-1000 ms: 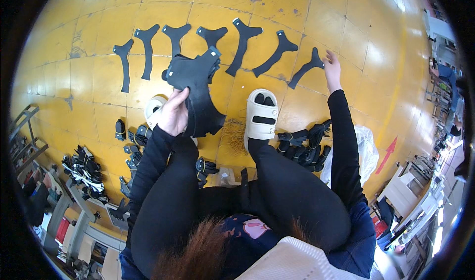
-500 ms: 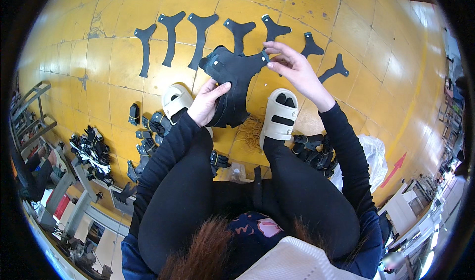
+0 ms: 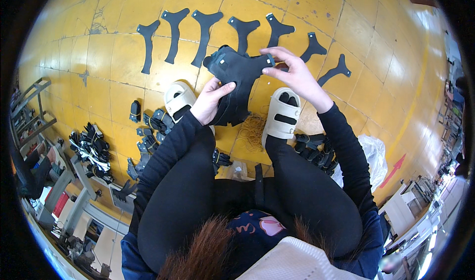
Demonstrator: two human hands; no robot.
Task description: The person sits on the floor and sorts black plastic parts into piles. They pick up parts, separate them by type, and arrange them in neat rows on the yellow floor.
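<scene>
My left hand (image 3: 212, 103) is closed around a thick stack of black fabric pieces (image 3: 236, 77), thumb on top and fingers hidden underneath. The stack hangs above the floor between my feet, its forked end pointing away from me. Small pale labels show on both of its tips. My right hand (image 3: 295, 77) pinches the right-hand tip, with the thumb at its near side and the forefinger at its far side. Beyond the stack, several single black Y-shaped pieces (image 3: 203, 32) lie spread in a curved row on the yellow floor (image 3: 118, 42), some with a similar label.
Bundles of black pieces (image 3: 148, 144) lie left of my legs, with a black-and-white pile (image 3: 93, 149) further left. More bundles (image 3: 316, 151) and a clear plastic bag (image 3: 371, 158) are at the right. Tan rubber bands (image 3: 251, 131) lie between my cream sandals (image 3: 283, 114).
My right hand has moved slightly left, its fingers reaching further round the stack's right tip. The stack stays in my left hand, tilted a little differently. The whole view has shifted slightly.
</scene>
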